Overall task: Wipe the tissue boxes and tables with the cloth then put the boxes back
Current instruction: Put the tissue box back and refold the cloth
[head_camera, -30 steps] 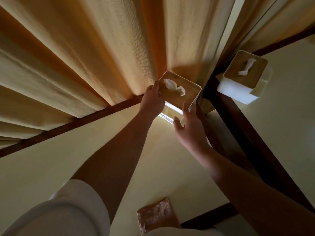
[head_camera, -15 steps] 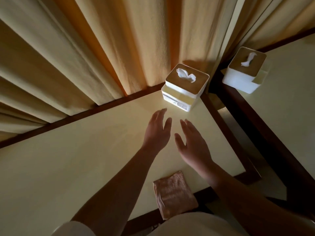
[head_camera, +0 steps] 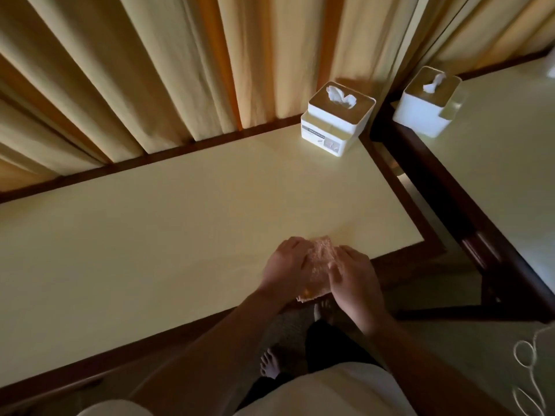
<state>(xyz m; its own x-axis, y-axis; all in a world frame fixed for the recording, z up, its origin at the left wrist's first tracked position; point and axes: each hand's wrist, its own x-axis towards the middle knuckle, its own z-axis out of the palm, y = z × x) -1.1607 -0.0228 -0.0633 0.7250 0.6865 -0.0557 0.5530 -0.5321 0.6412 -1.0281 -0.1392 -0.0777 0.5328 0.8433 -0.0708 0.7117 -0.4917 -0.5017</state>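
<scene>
Head view: cloth [head_camera: 322, 256] lies at near edge of table [head_camera: 150, 235], long axis pointing away from person; left hand [head_camera: 285, 265] and right hand [head_camera: 356, 279] grip its sides, fingers curled; tissue box [head_camera: 338, 124] upright at far right corner

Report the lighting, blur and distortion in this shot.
Head view: dim, warm light glowing through the curtains; floor in deep shadow; wide-angle lens splays the table edges; left hand, right hand and cloth slightly soft; near tissue box label unreadable.

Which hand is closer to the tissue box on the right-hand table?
Right. The right hand is toward the person and left of the tissue box; the left hand lies farther left across the cloth.
</scene>
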